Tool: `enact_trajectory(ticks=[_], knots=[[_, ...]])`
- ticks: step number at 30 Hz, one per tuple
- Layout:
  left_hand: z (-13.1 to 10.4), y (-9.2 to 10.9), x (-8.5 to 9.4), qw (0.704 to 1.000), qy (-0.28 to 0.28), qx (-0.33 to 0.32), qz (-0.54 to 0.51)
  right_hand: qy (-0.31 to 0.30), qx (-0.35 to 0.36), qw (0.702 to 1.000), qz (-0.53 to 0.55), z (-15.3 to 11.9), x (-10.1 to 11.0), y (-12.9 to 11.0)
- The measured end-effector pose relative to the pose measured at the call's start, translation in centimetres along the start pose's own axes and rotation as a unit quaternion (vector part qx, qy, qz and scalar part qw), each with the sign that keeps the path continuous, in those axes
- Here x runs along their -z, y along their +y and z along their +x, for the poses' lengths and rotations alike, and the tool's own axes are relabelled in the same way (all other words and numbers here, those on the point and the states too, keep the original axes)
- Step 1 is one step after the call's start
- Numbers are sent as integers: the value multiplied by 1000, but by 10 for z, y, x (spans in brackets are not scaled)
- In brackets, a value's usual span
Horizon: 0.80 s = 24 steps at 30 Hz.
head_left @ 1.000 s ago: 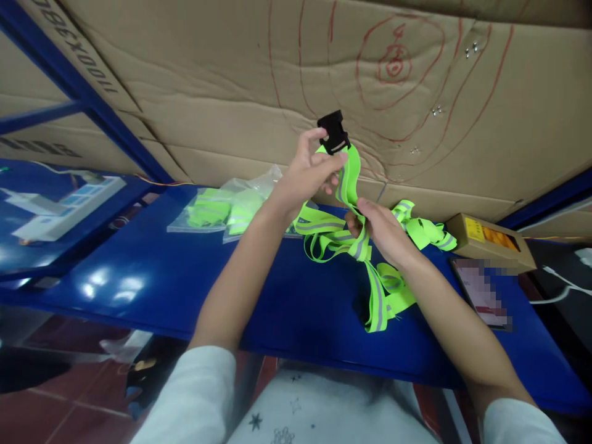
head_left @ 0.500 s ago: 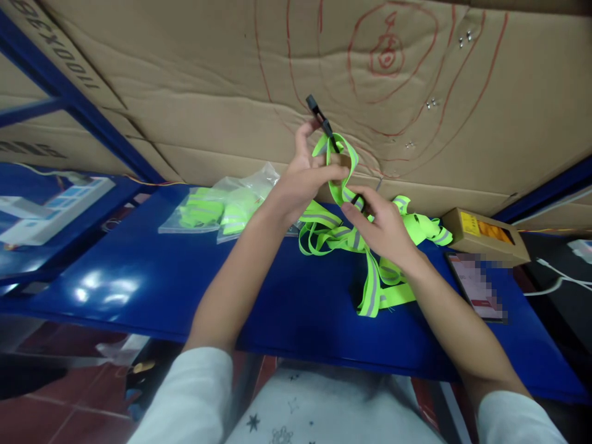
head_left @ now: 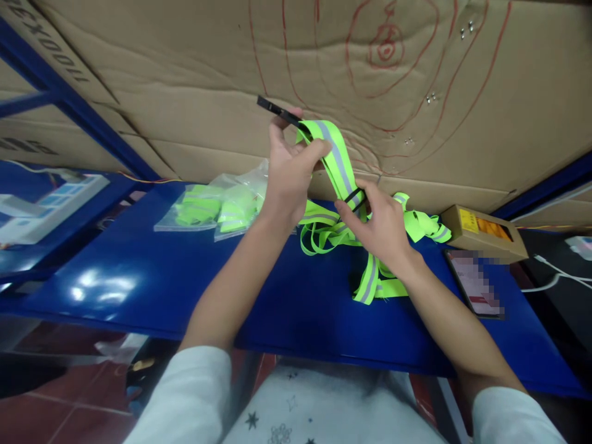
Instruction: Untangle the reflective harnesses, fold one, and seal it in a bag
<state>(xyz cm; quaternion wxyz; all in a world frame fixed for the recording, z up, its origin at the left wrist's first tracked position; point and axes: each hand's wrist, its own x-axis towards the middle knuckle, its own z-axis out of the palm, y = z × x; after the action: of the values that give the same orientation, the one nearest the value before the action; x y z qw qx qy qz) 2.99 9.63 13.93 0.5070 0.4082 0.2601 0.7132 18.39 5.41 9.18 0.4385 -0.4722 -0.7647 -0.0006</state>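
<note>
Pale top (head_left: 351, 404) — dark stars (head_left: 251, 420), snowflake outline (head_left: 280, 433) — plain short sleeves (head_left: 187, 388)

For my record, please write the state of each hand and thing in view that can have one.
Yellow-green strap: raised, bent over at top.
Black buckle: edge-on; fastened or not, cannot tell.
Black loop: around the strap.
Left hand: pinching the strap.
Right hand: pinching at the black loop.
Clear bags: yellow-green material inside.
Phone: face up, screen lit.
Cardboard box: looks closed.
</note>
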Motion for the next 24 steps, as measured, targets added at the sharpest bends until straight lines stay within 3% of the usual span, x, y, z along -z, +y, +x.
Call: enact_trajectory(ticks=[8, 16, 24], knots=[[20, 16, 15, 987, 95, 26, -124, -33, -5, 999, 3, -11, -22, -5], [43, 23, 35, 978, 129, 60, -152, -87, -9, 996, -36, -14, -25, -3], [50, 59, 50, 973, 151, -20, -176, -111, 31, 992, -55, -15, -14, -18]])
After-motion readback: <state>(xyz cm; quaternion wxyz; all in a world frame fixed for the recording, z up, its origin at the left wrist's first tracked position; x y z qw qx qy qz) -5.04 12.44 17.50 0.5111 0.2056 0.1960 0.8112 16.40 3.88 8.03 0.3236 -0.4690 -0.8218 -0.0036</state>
